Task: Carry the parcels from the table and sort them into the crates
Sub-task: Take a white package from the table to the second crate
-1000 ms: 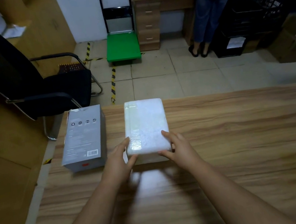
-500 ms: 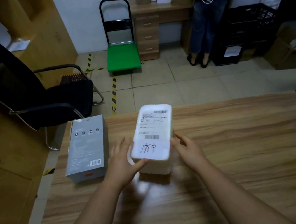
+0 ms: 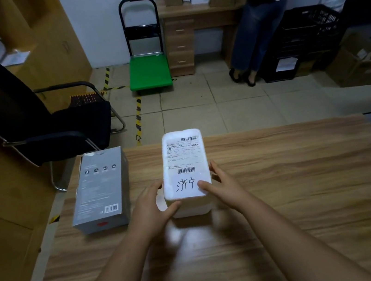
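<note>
Left hand [image 3: 150,205] and right hand [image 3: 221,188] grasp the white foam parcel [image 3: 184,164], label up, beside the grey box [image 3: 101,190]; black crates' [image 3: 310,30] contents unclear.

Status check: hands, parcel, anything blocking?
Left hand and right hand both grip white parcel, label up, on the table. Grey box lies left, apart. Nothing blocking.

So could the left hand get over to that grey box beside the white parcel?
Probably yes. The grey box lies flat on the table just left of the left hand, nothing between them. But that hand now grips the white parcel, so it must let go first.
</note>
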`<state>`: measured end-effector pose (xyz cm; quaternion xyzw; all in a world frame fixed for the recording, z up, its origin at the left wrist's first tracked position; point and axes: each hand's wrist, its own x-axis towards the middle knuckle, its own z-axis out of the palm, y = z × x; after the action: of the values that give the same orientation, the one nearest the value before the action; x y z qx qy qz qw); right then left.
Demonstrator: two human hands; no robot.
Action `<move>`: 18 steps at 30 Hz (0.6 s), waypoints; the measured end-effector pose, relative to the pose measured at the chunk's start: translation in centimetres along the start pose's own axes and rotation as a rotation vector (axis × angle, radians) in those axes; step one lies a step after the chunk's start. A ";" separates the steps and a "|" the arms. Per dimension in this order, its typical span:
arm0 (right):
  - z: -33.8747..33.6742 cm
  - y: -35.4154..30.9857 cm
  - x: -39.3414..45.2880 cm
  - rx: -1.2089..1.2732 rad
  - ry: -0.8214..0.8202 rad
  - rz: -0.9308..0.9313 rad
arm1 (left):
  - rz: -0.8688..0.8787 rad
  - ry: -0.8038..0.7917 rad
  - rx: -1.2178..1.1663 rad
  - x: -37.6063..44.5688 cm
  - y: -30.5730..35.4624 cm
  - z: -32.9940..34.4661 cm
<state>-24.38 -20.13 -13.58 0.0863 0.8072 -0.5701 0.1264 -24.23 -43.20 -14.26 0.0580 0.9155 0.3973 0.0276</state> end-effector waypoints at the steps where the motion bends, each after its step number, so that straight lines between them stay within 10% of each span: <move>1: -0.3 0.2 -0.2 -0.005 0.005 0.011 | 0.000 -0.005 0.014 0.1 -0.2 -0.2; 8: -0.4 0.7 -0.8 -0.139 -0.034 -0.014 | -0.027 -0.167 -0.015 1.5 -0.4 -0.7; 18: -1.8 -2.3 -2.2 -0.078 0.007 -0.221 | 0.080 0.048 -0.076 -0.3 3.7 -2.2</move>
<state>-23.13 -19.14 -10.30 -0.0062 0.8339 -0.5483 0.0631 -23.83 -42.32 -10.03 0.0840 0.8971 0.4337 -0.0083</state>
